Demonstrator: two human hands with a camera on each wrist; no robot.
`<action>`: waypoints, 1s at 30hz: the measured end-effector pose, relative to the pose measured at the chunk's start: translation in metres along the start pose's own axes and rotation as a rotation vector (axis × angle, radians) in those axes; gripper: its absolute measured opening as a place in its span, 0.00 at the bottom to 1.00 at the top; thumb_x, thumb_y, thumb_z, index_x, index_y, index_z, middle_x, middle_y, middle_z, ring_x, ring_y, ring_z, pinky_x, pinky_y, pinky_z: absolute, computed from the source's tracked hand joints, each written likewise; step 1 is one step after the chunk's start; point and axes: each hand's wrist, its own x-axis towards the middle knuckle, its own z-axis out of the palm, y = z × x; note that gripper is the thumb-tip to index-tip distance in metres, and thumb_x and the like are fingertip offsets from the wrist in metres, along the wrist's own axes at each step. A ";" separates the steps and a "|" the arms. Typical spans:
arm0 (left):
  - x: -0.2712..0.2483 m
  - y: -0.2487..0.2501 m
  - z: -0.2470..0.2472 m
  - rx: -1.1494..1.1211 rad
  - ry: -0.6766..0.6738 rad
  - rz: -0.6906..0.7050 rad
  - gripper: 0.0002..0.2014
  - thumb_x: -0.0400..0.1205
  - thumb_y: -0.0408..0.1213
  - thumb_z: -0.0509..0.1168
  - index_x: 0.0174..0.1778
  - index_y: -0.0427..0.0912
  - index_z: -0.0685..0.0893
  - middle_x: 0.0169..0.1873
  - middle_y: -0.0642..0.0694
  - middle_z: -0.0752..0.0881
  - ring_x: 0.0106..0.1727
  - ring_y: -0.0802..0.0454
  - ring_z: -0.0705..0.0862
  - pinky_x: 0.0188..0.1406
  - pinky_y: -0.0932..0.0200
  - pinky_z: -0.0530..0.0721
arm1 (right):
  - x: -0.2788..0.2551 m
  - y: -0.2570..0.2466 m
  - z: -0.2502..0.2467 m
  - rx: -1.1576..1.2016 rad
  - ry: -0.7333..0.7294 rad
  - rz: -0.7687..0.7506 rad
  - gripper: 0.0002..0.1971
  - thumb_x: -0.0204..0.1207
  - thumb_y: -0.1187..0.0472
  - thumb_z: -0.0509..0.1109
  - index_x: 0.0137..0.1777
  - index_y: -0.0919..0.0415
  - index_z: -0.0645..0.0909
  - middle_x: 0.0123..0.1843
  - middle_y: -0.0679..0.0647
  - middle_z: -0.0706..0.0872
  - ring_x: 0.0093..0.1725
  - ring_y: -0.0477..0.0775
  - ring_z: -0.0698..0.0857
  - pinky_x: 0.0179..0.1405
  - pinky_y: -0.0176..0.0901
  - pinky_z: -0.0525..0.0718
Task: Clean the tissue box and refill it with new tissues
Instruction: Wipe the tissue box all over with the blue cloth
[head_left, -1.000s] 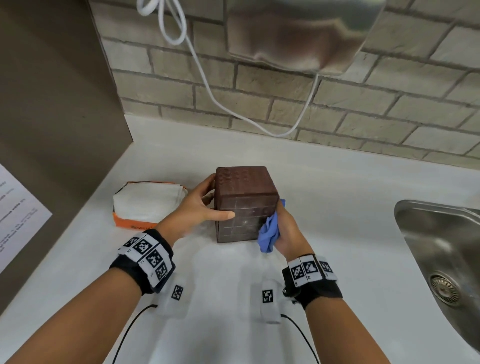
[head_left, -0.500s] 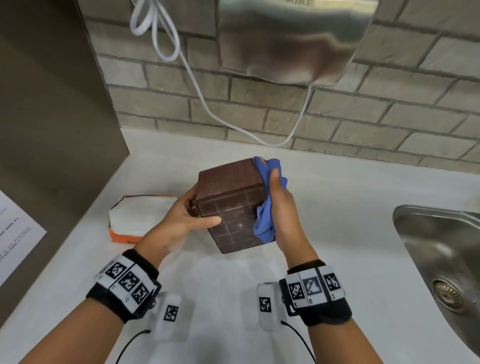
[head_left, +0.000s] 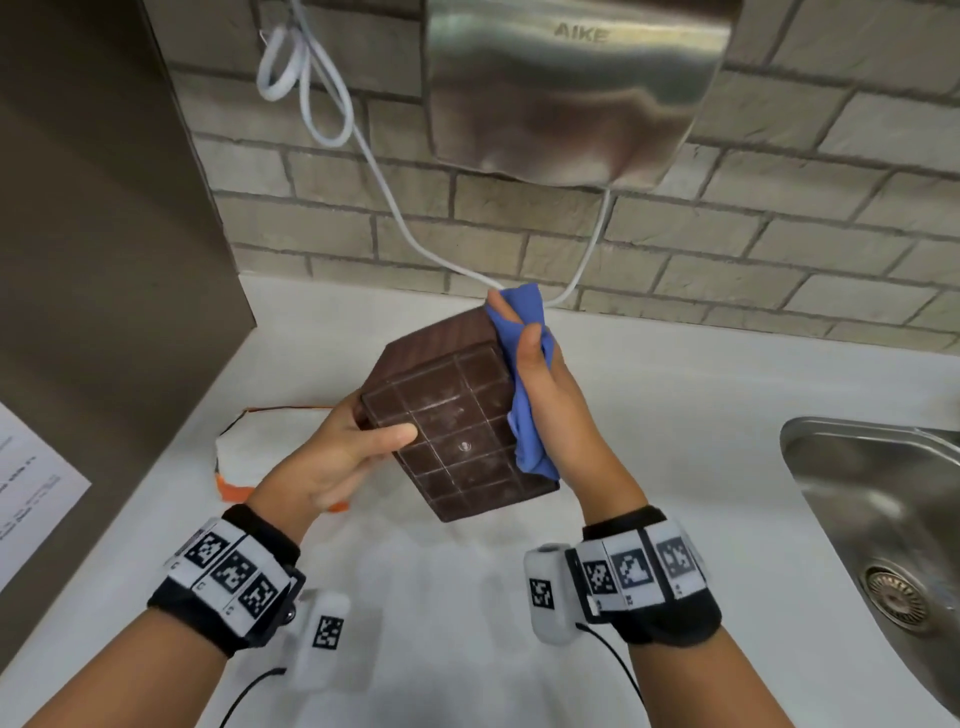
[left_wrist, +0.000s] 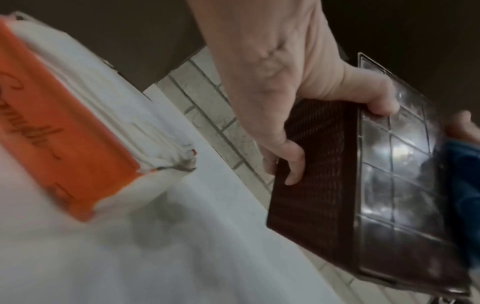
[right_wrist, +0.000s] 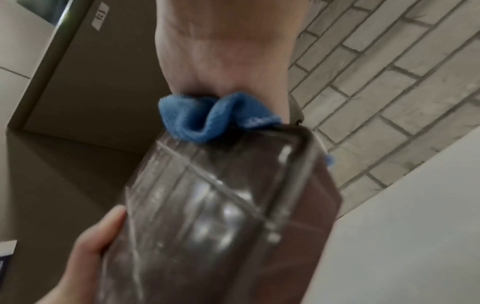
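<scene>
A brown cube-shaped tissue box (head_left: 457, 415) hangs tilted above the white counter (head_left: 467, 623), its gridded face toward me. My left hand (head_left: 358, 441) grips its left edge, thumb on the gridded face and fingers round the ribbed side. In the left wrist view that hand (left_wrist: 298, 123) holds the box (left_wrist: 324, 164). My right hand (head_left: 545, 395) holds a blue cloth (head_left: 524, 364) against the box's right side, up to its far top corner. The right wrist view shows the cloth (right_wrist: 202, 117) bunched against the box (right_wrist: 221, 216). An orange and white tissue pack (head_left: 244, 457) (left_wrist: 64, 133) lies on the counter to the left.
A steel sink (head_left: 857, 467) is set in the counter at the right. A metal hand dryer (head_left: 571, 88) hangs on the brick wall above, with a looped white cable (head_left: 322, 104). A brown panel (head_left: 104, 260) with a paper sheet (head_left: 31, 483) closes the left side.
The box has been lifted off the counter and tilted back toward me. My right hand has slid the cloth from the lower right side up to the far top corner.
</scene>
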 end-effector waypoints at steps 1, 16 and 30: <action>0.001 0.003 0.002 -0.050 0.009 0.021 0.35 0.45 0.50 0.90 0.49 0.49 0.93 0.47 0.48 0.94 0.50 0.53 0.92 0.45 0.60 0.90 | 0.001 -0.002 -0.001 0.013 0.006 0.031 0.26 0.80 0.37 0.47 0.77 0.37 0.67 0.49 0.25 0.87 0.46 0.37 0.87 0.43 0.31 0.83; 0.014 0.026 0.023 -0.196 0.212 -0.065 0.21 0.65 0.50 0.78 0.48 0.41 0.91 0.48 0.41 0.93 0.46 0.47 0.93 0.47 0.47 0.93 | -0.039 0.063 0.021 0.560 0.145 0.229 0.49 0.50 0.32 0.82 0.69 0.57 0.76 0.61 0.55 0.89 0.56 0.49 0.89 0.51 0.38 0.88; -0.009 -0.004 0.016 0.028 0.149 -0.360 0.13 0.87 0.39 0.62 0.63 0.61 0.82 0.53 0.53 0.92 0.52 0.54 0.91 0.46 0.56 0.91 | -0.043 0.079 -0.033 0.522 0.253 0.483 0.24 0.78 0.45 0.66 0.73 0.50 0.77 0.68 0.54 0.86 0.67 0.56 0.84 0.72 0.58 0.77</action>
